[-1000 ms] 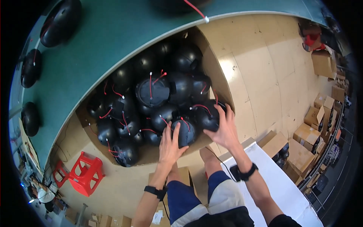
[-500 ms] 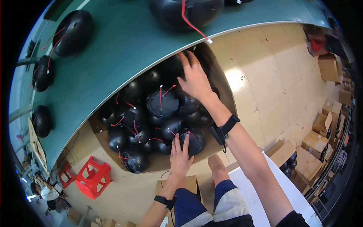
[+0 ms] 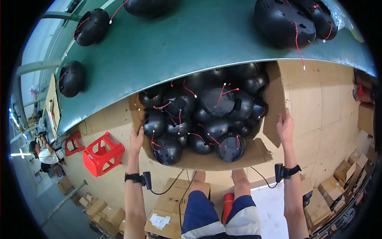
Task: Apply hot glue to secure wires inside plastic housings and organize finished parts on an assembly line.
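Note:
A large cardboard box (image 3: pixel 187 162), partly beneath the table's edge, is filled with black rounded shells (image 3: pixel 219 101) trailing red wires with white connectors. At its left side, my left hand (image 3: pixel 137 139) is closed on the box wall. My right hand (image 3: pixel 285 126) grips the edge of the box's right flap (image 3: pixel 272 119), fingers wrapped behind the cardboard. The near right corner is split and bent outward. One shell (image 3: pixel 230 147) rests against the near wall, its flat round face up. The far part of the box is hidden under the tabletop.
More black shells (image 3: pixel 284 24) lie on the green table (image 3: pixel 179 47). A red stool (image 3: pixel 104 153) stands to the left, and a closed carton (image 3: pixel 169 203) is by my legs. Cartons (image 3: pixel 330 187) line the right side; another person (image 3: pixel 47 149) is far left.
Both hands have left the shells and moved apart to the box's left and right sides, closing on the cardboard. The view has shifted, and the box now appears further right.

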`<state>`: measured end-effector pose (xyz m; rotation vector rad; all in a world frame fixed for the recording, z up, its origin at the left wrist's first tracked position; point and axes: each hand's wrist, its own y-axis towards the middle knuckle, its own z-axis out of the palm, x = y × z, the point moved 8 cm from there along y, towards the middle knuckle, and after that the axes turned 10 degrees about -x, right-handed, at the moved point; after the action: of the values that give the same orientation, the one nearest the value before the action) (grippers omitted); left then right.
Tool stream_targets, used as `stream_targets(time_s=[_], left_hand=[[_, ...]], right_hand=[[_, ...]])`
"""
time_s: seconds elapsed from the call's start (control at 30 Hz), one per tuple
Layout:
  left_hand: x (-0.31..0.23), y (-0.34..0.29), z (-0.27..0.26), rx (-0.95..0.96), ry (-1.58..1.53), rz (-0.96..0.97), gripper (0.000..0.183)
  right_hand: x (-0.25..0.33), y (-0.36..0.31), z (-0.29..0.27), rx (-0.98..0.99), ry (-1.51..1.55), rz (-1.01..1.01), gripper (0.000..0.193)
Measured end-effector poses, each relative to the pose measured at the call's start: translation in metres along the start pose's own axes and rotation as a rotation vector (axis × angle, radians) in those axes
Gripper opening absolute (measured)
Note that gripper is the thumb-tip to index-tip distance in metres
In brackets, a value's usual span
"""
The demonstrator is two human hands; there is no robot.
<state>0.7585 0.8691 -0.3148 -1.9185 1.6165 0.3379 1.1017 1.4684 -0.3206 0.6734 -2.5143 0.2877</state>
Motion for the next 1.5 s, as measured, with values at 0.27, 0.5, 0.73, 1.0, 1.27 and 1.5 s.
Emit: stream_targets(time_s=[0.27,0.5,0.73,1.0,1.27,1.5], left_hand=[[-0.011,-0.008,0.034,-0.020,0.150,0.212,0.028],[-0.005,-0.026,0.035,0.010,0.066,0.260,0.036],[-0.161,-0.069,0.000,0.386,0.878,0.370,0.034],[-0.585,-0.176,0.049,0.129,-0.179,1.091,0.112],[-0.596,-0.152,0.106,0.092,0.034,0.802,0.123],[-0.551,-0.134,0.023,-0.431,0.227,0.710,0.107]], right_hand=[[-0.041,0.038,-0.028,0.026,-0.046,-0.074,0.037],[-0.038,0.031,-0.024,0.076,-0.134,0.042,0.041],[0.015,0.057,-0.135,-0.242,0.198,-0.055,0.028],[0.166,0.225,-0.228,-0.758,0.085,-0.370,0.035],[0.142,0.281,-0.174,-0.733,-0.171,-0.290,0.040],[0.149,0.275,-0.189,-0.724,-0.223,-0.265,0.041]])
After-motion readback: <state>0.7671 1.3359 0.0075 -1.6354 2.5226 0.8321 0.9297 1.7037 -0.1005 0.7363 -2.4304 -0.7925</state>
